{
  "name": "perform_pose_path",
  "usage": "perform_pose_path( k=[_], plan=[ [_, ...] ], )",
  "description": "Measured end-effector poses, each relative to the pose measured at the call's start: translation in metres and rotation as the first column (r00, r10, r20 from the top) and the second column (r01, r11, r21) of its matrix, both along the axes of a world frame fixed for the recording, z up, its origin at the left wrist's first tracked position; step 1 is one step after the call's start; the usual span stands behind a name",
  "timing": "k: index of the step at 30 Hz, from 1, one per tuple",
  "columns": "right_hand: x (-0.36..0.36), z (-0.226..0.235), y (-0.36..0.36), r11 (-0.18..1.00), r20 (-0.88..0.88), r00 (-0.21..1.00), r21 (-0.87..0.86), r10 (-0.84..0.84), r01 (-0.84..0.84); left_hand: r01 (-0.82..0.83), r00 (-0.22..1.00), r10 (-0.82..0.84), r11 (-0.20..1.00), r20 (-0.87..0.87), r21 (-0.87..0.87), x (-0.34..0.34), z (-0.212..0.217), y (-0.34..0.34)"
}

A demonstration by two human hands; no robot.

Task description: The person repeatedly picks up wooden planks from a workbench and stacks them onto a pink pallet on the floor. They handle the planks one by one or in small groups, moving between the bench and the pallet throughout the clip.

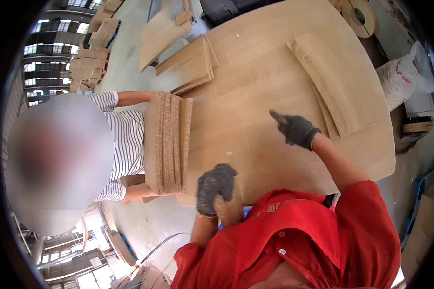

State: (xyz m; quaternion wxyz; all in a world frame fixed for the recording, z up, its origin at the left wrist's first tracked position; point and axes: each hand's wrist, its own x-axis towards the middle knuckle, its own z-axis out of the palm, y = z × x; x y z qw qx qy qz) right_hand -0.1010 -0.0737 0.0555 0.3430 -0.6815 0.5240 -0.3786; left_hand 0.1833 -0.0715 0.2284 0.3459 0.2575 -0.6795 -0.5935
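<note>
My left hand (216,189), in a dark grey work glove, is closed near the table's front edge, beside the stack of boards. A tan, blurred piece (228,211) shows under its fingers; its kind cannot be made out. Over the tabletop (246,120) hovers my right hand (296,131), also gloved, with fingers stretched out to the left and nothing visible in it. Two thin wood-grain panels (340,86) lie overlapping to its right. At the left edge, a co-worker's bare hands hold a stack of particle boards (166,144) at both ends.
The co-worker in a striped shirt (128,139) stands on the left. More panels (185,65) lie at the far left corner of the table. Beyond its right edge are a white sack (398,82) and a roll of banding (359,18). Piled cartons (89,62) stand at the far left.
</note>
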Motion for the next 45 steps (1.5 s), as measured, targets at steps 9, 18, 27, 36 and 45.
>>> perform_pose_path(
  k=[9, 18, 27, 36, 45],
  plan=[
    [0.05, 0.088, 0.017, 0.909, -0.504, 0.864, 0.354, -0.012, 0.219, -0.055, 0.988, 0.093, 0.956, 0.123, -0.288, 0.047, 0.112, -0.056],
    [0.116, 0.179, 0.053, 0.938, 0.616, 0.775, 0.165, 0.142, -0.304, 0.069, 0.889, 0.218, 0.805, 0.402, -0.59, -0.034, 0.147, -0.098],
    [0.133, 0.135, 0.044, 0.929, 0.412, 0.886, 0.365, -0.215, 0.056, 0.198, 0.849, 0.346, 0.492, 0.399, -0.848, -0.114, 0.109, -0.081],
    [0.097, 0.155, 0.012, 0.768, 0.784, 0.343, 0.603, -0.518, -0.218, 0.123, 0.685, 0.488, 0.654, 0.54, -0.747, 0.012, 0.111, -0.001],
    [0.181, 0.164, -0.072, 0.738, 0.849, 0.257, 0.528, -0.461, -0.42, 0.057, 0.397, 0.674, 0.66, 0.624, -0.749, 0.069, 0.073, 0.044]
  ],
)
